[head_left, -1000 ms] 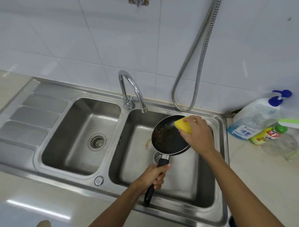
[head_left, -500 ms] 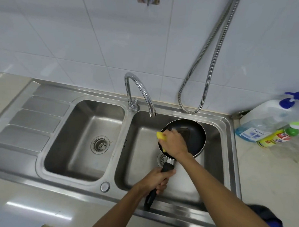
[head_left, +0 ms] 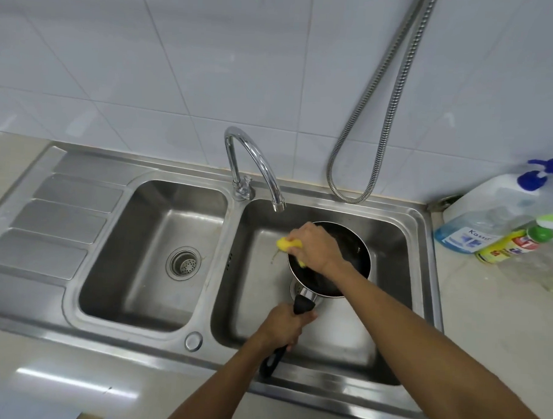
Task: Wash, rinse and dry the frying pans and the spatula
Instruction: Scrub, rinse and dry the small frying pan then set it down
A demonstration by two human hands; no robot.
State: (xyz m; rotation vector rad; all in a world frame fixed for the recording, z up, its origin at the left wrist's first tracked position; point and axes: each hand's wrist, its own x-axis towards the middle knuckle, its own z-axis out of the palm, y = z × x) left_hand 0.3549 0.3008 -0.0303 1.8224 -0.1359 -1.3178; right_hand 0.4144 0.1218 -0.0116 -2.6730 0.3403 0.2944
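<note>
Our left hand (head_left: 282, 326) has its fingers wrapped tight round the black handle (head_left: 303, 305), holding the frying pan (head_left: 352, 254) over the right basin of the sink (head_left: 424, 247), while our right hand (head_left: 314, 249) pinches the yellow sponge (head_left: 288, 244) against the pan's left rim. Worry here: a slick handle could twist in that one-handed grip and drop the pan, or hard scrubbing could scratch the coating. Around us: steel double sink, tap (head_left: 255, 164) not running, white tiled wall (head_left: 180, 62), detergent bottles (head_left: 477, 227) on the beige counter (head_left: 485, 329)

Yellow sponge (head_left: 289, 245), black pan (head_left: 345, 263), steel-grey sink (head_left: 419, 241).
</note>
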